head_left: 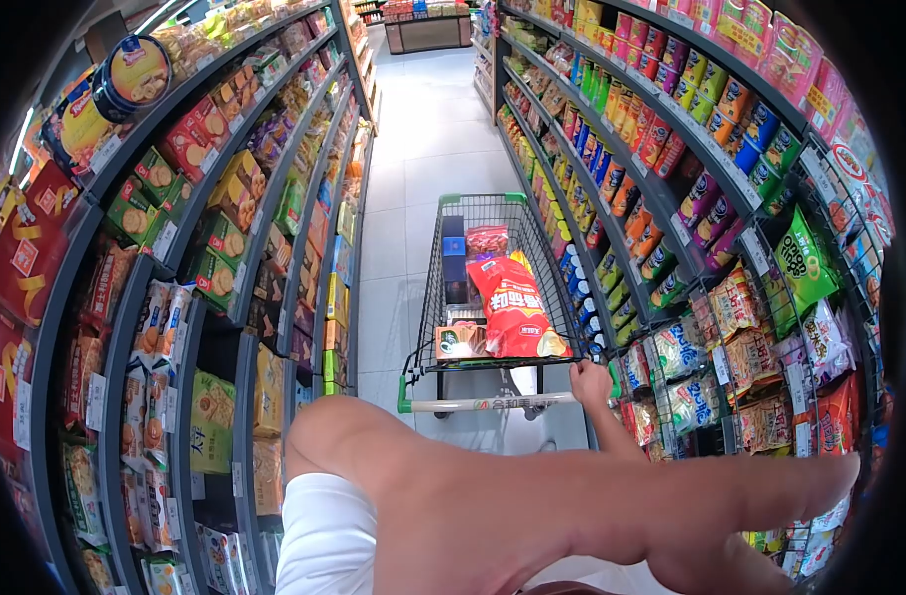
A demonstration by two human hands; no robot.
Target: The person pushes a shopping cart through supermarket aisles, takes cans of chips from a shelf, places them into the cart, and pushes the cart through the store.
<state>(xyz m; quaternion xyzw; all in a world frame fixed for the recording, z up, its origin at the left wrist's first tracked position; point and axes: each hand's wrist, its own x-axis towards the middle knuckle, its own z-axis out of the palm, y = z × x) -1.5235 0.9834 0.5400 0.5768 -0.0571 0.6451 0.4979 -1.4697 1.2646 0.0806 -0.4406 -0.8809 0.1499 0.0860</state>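
A black wire shopping cart point(557, 260) with green corners stands in the aisle ahead of me. My right hand point(591, 382) is closed around the right end of its pale handle point(473, 405). Inside the cart lie a big red snack bag point(512, 309), a smaller red packet point(488, 240), a dark box with a blue part point(455, 246) and a small brown-and-white pack point(460, 341). Close to the camera, my left arm crosses the view to the right. My left hand point(711, 506) is stretched toward the lower right shelves, one finger extended, with nothing visible in it.
Left shelves hold boxed and bagged biscuits point(215, 260) and round tins point(136, 71). Right shelves carry rows of chip canisters point(661, 129); nearer hang a green snack bag point(802, 260) and other packets on a wire rack. A pale tiled floor point(423, 129) runs to a display bin point(428, 30).
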